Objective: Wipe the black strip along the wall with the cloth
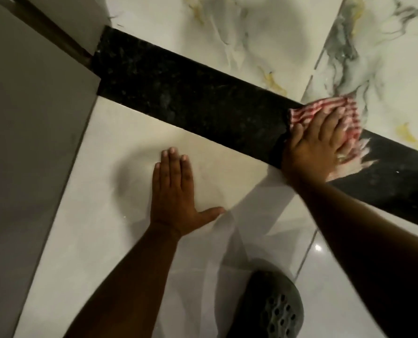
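A black speckled strip runs diagonally from upper left to lower right between the marbled wall tiles and the pale floor. My right hand presses a red-and-white striped cloth flat against the strip on its right part; frayed white threads of the cloth stick out to the right of the fingers. My left hand lies flat on the pale floor tile below the strip, fingers together and thumb spread, holding nothing.
A grey panel with a dark edge fills the left side and meets the strip's left end. White marbled wall tiles with grey and yellow veins rise above the strip. A dark perforated shoe sits at the bottom.
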Demonstrator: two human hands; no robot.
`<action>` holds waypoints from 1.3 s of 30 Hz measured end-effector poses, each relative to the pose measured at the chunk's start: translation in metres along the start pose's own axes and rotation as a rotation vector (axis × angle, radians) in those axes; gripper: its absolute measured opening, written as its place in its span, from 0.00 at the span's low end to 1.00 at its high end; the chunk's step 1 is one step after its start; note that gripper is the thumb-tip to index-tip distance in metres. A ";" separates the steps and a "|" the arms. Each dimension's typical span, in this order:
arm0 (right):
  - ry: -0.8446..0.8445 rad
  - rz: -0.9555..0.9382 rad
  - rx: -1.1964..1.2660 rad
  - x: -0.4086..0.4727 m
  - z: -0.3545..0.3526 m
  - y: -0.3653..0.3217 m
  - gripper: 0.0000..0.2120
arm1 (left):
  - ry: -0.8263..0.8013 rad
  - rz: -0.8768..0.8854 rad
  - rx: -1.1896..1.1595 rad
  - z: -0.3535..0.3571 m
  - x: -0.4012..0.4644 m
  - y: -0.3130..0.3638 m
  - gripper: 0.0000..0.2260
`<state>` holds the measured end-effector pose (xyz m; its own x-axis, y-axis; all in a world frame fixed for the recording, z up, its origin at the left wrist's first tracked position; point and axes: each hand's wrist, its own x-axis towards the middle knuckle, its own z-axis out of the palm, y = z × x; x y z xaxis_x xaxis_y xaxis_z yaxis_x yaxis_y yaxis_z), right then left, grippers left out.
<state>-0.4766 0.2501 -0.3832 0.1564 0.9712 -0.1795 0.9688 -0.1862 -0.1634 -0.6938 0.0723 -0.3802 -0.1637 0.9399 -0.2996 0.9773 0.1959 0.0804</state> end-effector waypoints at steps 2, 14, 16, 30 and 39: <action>-0.043 -0.066 -0.012 -0.019 0.001 -0.001 0.30 | 0.011 0.018 -0.009 0.001 0.006 0.010 0.59; 0.015 0.246 -0.001 0.006 -0.024 0.115 0.29 | -0.049 0.026 -0.004 -0.001 0.012 0.048 0.60; -0.002 0.452 0.098 0.008 -0.020 0.085 0.31 | -0.043 0.039 -0.003 0.000 0.012 0.049 0.60; -0.089 -0.353 -0.149 0.007 -0.038 0.206 0.29 | -0.114 0.338 0.068 -0.001 0.014 0.076 0.59; -0.126 -0.596 -0.195 -0.034 -0.033 0.223 0.29 | -0.115 0.423 0.081 0.002 0.015 0.136 0.57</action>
<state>-0.2595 0.1802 -0.3811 -0.4327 0.8725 -0.2271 0.9014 0.4228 -0.0933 -0.5629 0.1123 -0.3753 0.2646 0.8945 -0.3604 0.9631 -0.2265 0.1450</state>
